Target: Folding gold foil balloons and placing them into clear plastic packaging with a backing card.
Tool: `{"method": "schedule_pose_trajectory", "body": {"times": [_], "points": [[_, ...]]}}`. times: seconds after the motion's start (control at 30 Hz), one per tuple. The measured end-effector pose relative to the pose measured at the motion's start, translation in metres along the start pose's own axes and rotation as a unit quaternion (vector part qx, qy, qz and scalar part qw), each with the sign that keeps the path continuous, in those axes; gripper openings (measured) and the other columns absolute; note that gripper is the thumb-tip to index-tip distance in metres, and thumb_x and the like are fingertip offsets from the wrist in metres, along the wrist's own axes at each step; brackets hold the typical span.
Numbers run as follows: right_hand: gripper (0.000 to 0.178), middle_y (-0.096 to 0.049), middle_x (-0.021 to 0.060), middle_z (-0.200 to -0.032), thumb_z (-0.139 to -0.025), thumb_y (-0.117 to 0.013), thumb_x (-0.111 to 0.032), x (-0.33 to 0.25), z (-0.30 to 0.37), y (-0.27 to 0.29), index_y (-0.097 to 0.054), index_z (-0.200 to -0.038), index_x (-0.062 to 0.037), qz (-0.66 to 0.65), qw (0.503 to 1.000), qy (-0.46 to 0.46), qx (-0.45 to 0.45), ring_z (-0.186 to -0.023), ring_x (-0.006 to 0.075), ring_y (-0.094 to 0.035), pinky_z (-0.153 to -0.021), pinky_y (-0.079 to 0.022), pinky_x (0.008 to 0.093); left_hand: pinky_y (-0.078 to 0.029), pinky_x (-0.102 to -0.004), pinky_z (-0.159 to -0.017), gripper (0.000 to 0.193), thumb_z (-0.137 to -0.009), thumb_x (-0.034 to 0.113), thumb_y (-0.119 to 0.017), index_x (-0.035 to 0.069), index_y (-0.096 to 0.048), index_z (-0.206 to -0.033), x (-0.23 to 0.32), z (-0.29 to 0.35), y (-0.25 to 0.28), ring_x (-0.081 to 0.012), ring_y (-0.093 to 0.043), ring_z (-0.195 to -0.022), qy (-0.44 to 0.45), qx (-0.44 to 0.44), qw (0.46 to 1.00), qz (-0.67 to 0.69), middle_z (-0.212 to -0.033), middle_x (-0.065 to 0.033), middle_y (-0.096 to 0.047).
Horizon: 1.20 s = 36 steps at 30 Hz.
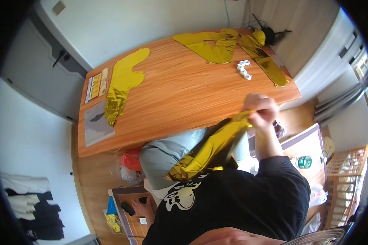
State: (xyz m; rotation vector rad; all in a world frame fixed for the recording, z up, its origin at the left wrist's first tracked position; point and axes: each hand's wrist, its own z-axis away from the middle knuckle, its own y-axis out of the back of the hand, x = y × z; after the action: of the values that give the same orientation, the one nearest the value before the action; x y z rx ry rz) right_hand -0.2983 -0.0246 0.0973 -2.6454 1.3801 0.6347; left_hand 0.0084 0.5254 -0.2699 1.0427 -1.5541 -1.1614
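Hands are well apart from each other. The right hand [262,108] pinches one end of a gold foil balloon [208,153] between thumb and fingers, near the front edge of the tabletop [167,98]. The left hand [142,208] is low at the side, beside a black oblong object [127,208] on a brown low surface [140,229]; whether it grips something, I cannot tell.

I judge that the step in hand is to hold and handle this one balloon. The next move seems to call for a light second hold on its free end, because so thin foil may slip or crease easily.

The balloon hangs slanting over the lap, from the right hand down towards the black shirt [233,200]. It looks flat and without air, wrinkled, bright yellow-gold on one part and dark, shiny on another. Its full shape is not clear, as it is folded.
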Motion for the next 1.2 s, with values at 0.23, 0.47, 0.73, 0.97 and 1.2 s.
{"method": "schedule_pose_trajectory", "body": {"times": [0.23,0.47,0.73,0.97,1.2], "points": [[0.018,-0.072,0.0014,-0.082,-0.082,-0.084,-0.016,0.007,0.03,-0.036,-0.07,-0.092,-0.0106,0.187,0.962,0.033,-0.196,-0.061,0.018,-0.066,-0.053,-0.049,0.0312,-0.038,-0.0512,-0.111,0.092,-0.085,0.059,-0.074,-0.003,-0.043,-0.146,0.256,-0.056,0.147,-0.0372,-0.041,-0.139,-0.424,-0.023,0.806,0.412,-0.151,-0.0231,-0.039],[0.025,-0.073,-0.0017,-0.088,-0.082,-0.083,-0.018,-0.013,0.015,-0.051,-0.075,-0.104,-0.0114,0.161,0.944,0.074,-0.278,-0.064,0.0161,-0.066,-0.053,-0.05,0.0314,-0.04,-0.046,-0.109,0.085,-0.074,0.045,-0.089,0.002,-0.053,-0.138,0.402,-0.037,0.202,-0.03,-0.056,-0.128,-0.625,-0.241,0.638,0.381,-0.131,-0.0173,-0.062],[0.021,-0.072,0.0072,-0.08,-0.08,-0.084,-0.011,-0.004,0.019,-0.016,-0.074,-0.099,-0.0072,0.204,0.927,-0.226,-0.217,-0.068,0.0262,-0.07,-0.059,-0.055,0.0357,-0.054,-0.0326,-0.084,0.049,-0.082,0.017,-0.084,0.002,-0.057,-0.121,0.399,-0.027,0.183,-0.0156,-0.066,-0.094,-0.451,-0.417,0.693,0.378,-0.103,-0.0093,-0.071],[0.024,-0.073,0.0104,-0.086,-0.081,-0.084,-0.017,0.037,0.007,-0.02,-0.075,-0.101,-0.0063,0.104,0.944,-0.213,-0.232,-0.076,0.0271,-0.072,-0.066,-0.057,0.0346,-0.05,-0.0293,-0.094,0.061,-0.096,0.022,-0.073,0.003,-0.046,-0.147,0.354,-0.063,0.164,-0.0138,-0.06,-0.108,-0.315,-0.658,0.435,0.528,-0.127,-0.0054,-0.062],[0.031,-0.069,0.0083,-0.088,-0.082,-0.082,-0.016,0.065,-0.03,-0.057,-0.07,-0.108,-0.0043,0.3,0.927,-0.147,-0.17,-0.078,0.0283,-0.069,-0.068,-0.054,0.0367,-0.051,-0.0275,-0.087,0.041,-0.099,0.014,-0.067,0.001,-0.054,-0.136,0.386,-0.102,0.216,-0.0087,-0.059,-0.1,-0.358,-0.511,0.7,0.347,-0.114,-0.0026,-0.064]]}}
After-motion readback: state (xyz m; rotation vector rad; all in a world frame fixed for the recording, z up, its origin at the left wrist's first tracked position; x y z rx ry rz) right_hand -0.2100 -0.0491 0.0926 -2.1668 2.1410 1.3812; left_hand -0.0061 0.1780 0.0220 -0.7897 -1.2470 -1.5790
